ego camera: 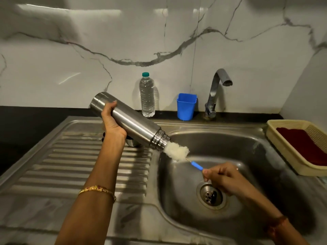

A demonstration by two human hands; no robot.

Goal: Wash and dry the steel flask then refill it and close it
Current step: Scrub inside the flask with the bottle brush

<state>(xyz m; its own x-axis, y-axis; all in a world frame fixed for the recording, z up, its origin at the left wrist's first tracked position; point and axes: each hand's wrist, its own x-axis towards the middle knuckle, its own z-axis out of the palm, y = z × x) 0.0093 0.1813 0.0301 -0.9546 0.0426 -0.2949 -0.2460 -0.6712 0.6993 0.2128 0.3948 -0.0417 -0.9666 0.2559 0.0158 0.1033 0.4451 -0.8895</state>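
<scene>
My left hand (111, 121) grips the steel flask (134, 123) around its body, tilted with the open threaded mouth pointing down and right over the sink basin (247, 149). The white bristle head of a bottle brush (177, 151) sticks partly into the flask's mouth. My right hand (221, 177) holds the brush by its blue handle above the drain. A small dark and steel piece (131, 141), perhaps the flask's cap, lies on the drainboard, mostly hidden behind my left wrist and the flask.
A clear water bottle (147, 95) with a green cap and a blue plastic cup (186, 106) stand by the wall behind the sink. The tap (215, 92) is not running. A cream basket (276, 135) holding a dark red cloth sits to the right. The ribbed drainboard (79, 156) lies to the left.
</scene>
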